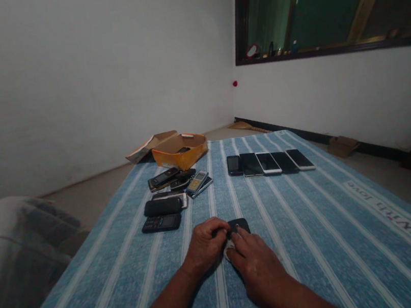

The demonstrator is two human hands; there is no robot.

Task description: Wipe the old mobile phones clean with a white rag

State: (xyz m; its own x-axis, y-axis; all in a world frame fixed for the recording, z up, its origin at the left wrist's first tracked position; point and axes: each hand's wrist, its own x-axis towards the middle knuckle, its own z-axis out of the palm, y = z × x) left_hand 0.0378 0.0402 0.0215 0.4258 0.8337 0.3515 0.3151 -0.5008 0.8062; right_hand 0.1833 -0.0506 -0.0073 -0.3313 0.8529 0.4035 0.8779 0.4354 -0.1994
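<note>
A small dark phone (239, 225) lies on the blue striped cloth (316, 220) just in front of me. My left hand (205, 245) curls its fingers round the phone's left edge. My right hand (253, 264) rests beside it with fingers pressed down on the phone's near end and on something white that is mostly hidden under the fingers. Both hands meet over the phone.
A heap of old keypad phones (174, 192) lies at the left, a row of several smartphones (268, 162) at the back right. An open orange cardboard box (181, 151) stands behind the heap. A grey cushion (14, 244) sits far left.
</note>
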